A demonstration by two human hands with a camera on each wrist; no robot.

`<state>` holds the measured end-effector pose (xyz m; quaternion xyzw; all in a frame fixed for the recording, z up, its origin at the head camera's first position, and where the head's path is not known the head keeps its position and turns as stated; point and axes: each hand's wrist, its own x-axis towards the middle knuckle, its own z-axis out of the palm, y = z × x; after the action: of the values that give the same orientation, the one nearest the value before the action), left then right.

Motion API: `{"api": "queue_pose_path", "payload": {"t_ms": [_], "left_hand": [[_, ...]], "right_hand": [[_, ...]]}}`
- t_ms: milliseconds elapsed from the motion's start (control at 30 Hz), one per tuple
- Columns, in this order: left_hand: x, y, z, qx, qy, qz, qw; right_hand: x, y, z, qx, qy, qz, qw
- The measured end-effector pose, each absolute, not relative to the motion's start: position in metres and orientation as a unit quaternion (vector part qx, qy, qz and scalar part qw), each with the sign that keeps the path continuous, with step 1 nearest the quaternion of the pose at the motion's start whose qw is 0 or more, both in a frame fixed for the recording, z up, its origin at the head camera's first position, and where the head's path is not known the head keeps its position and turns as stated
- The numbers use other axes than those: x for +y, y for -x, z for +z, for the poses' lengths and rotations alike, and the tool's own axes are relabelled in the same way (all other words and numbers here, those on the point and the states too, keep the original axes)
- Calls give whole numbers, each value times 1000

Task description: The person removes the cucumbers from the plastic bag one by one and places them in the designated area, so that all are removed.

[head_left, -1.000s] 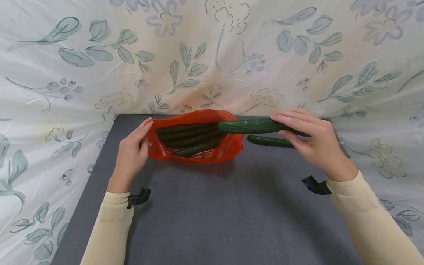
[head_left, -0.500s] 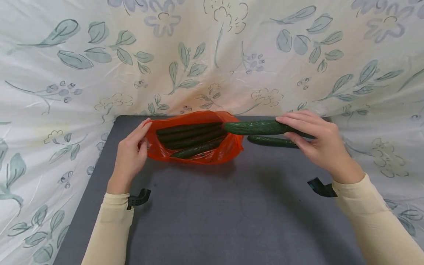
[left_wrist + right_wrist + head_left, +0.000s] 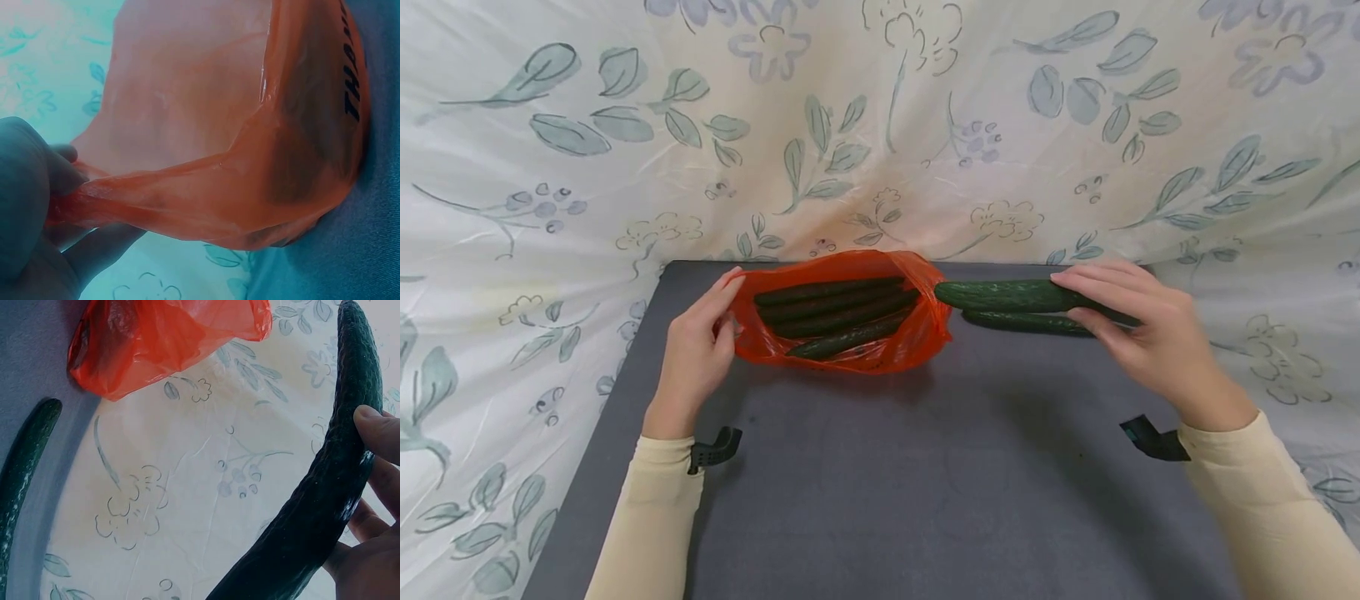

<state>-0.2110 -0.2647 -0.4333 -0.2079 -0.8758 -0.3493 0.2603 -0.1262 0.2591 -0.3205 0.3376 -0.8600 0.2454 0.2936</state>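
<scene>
My left hand [image 3: 696, 354] pinches the left edge of a red plastic bag [image 3: 925, 337], whose mouth gapes upward. Several dark green cucumbers [image 3: 842, 308] lie side by side inside it. On the right, my right hand [image 3: 1150, 329] grips a long cucumber [image 3: 1000, 296] between thumb and fingers, raised above the table; its left tip is at the bag's right rim in the head view. Another cucumber [image 3: 1030, 323] lies on the table beneath it, partly covered by the hand. In the left wrist view, thumb and fingers clasp the bunched plastic [image 3: 94, 197].
A dark grey table [image 3: 880, 483] spreads out before me. Behind it and at both sides hangs a pale sheet [image 3: 880, 125] printed with flowers and leaves. Black wrist mounts [image 3: 715, 450] sit on both cuffs.
My right hand has moved right with its cucumber, whose tip has gone from over the bag's opening to its right rim. My left hand has stayed on the bag.
</scene>
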Motion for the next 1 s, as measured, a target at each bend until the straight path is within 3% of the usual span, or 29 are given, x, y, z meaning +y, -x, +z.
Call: {"api": "queue_pose_path", "payload": {"t_ms": [1000], "left_hand": [[-263, 209, -434, -877, 202, -353, 258]], "right_hand": [[289, 111, -355, -879, -297, 248, 278]]}}
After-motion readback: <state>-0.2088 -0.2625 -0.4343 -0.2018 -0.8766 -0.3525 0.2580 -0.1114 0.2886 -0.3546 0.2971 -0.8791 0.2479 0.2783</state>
